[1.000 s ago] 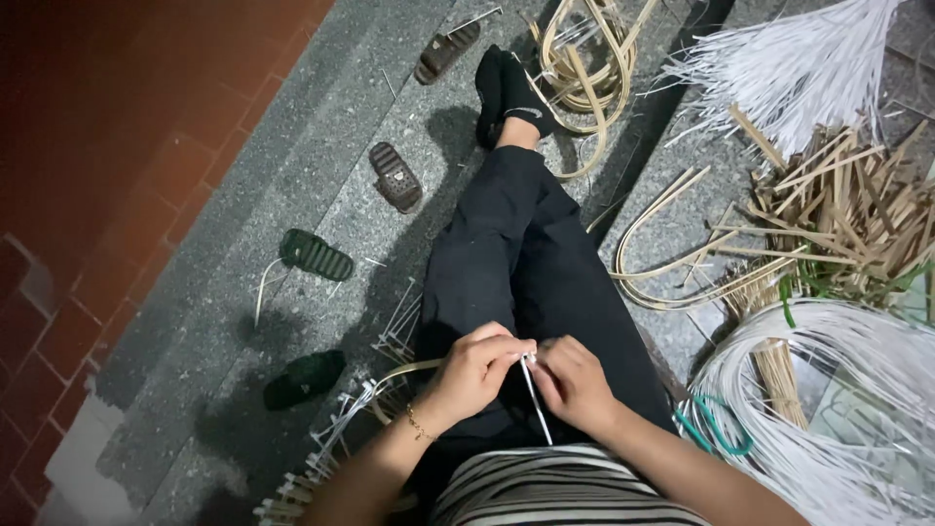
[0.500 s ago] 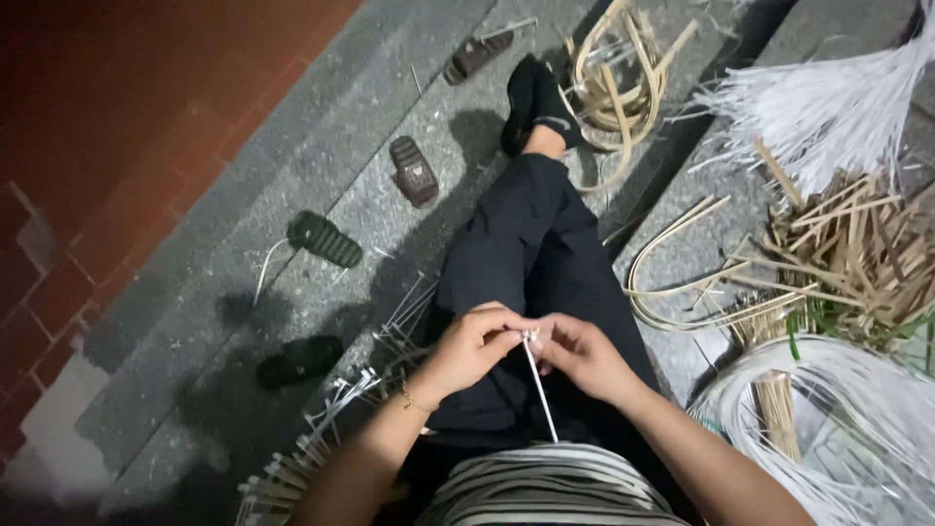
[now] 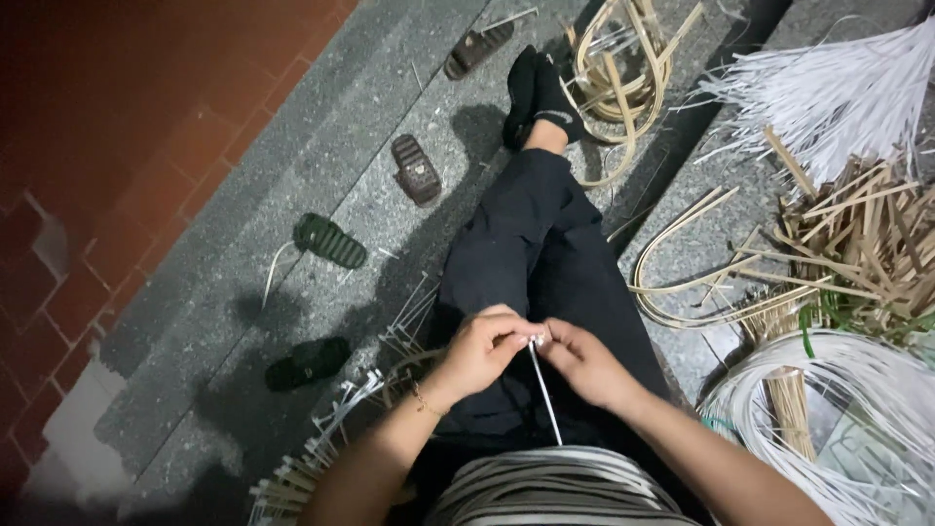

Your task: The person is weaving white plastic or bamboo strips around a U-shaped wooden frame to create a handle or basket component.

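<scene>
Here, the left hand (image 3: pixel 484 347) and the right hand (image 3: pixel 581 360) meet over the lap, both pinching the top of a thin white strip (image 3: pixel 544 394). The strip hangs down toward the striped shirt (image 3: pixel 555 492). White coils (image 3: pixel 857 409) lie beside the right arm.

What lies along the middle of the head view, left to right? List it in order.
Red brick floor → green sandal → brown sandal → black trouser leg → curved cane strips → pile of tan splints.
</scene>
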